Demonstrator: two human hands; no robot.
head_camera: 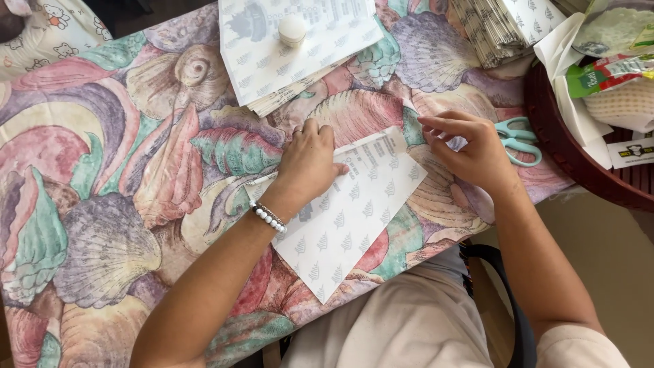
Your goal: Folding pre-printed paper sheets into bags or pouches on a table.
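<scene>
1. A white paper sheet printed with small grey leaf marks (347, 225) lay flat on the worktop (102, 204), which was covered by a cloth of pastel seashells, with one corner of the sheet reaching the near edge.
2. The left hand (308, 162), a white bead bracelet at its wrist, pressed down on the upper left part of that sheet with fingers bent, grasping nothing.
3. The right hand (470, 151) sat at the sheet's upper right corner, fingertips pinched together on a small fold of paper; how firmly it held could not be told.
4. Pale teal-handled scissors (519, 140) lay just right of the sheet, touching the right hand's far side.
5. A dark red round basket (558, 146) holding packets stood further right of the sheet.
6. Beyond the sheet lay a stack of similar printed sheets (286, 54) with a small white round cap (292, 28) on top.
</scene>
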